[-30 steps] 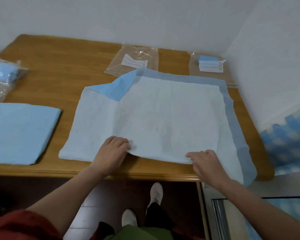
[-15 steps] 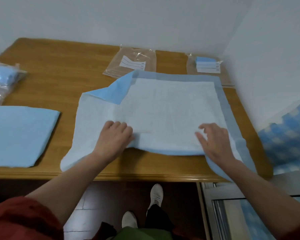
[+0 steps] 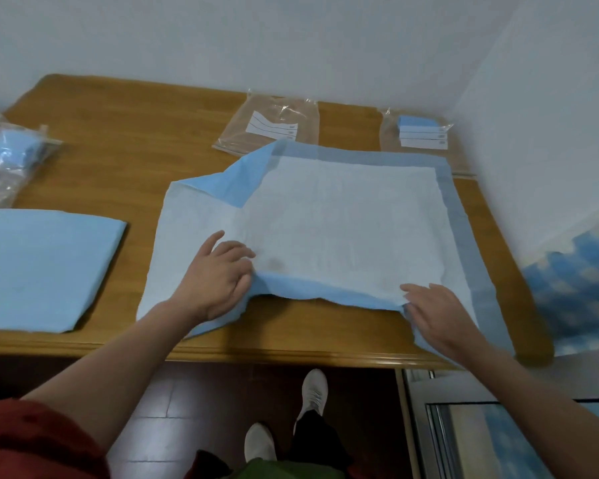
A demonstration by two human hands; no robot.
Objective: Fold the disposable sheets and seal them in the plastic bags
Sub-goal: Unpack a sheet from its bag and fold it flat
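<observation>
A large disposable sheet (image 3: 343, 219), white on top with a blue border and blue underside, lies spread on the wooden table (image 3: 135, 140). Its far left corner is turned over. My left hand (image 3: 218, 278) grips the sheet's near edge at the left, thumb tucked under the lifted fold. My right hand (image 3: 436, 312) pinches the same edge at the right. Between them the near edge is raised and rolled back, showing blue. An empty plastic bag (image 3: 274, 127) with a white label lies behind the sheet. Another bag (image 3: 417, 133) holding something blue lies at the far right.
A folded blue sheet (image 3: 38, 264) lies at the left near the table's front edge. A crumpled bag with blue sheets (image 3: 7, 157) sits at the far left. A wall closes the right side. My shoes (image 3: 312, 392) stand on the floor below.
Both hands have carried the sheet's near edge up off the table edge and away from me, so the blue underside now shows along the fold. The view has shifted slightly.
</observation>
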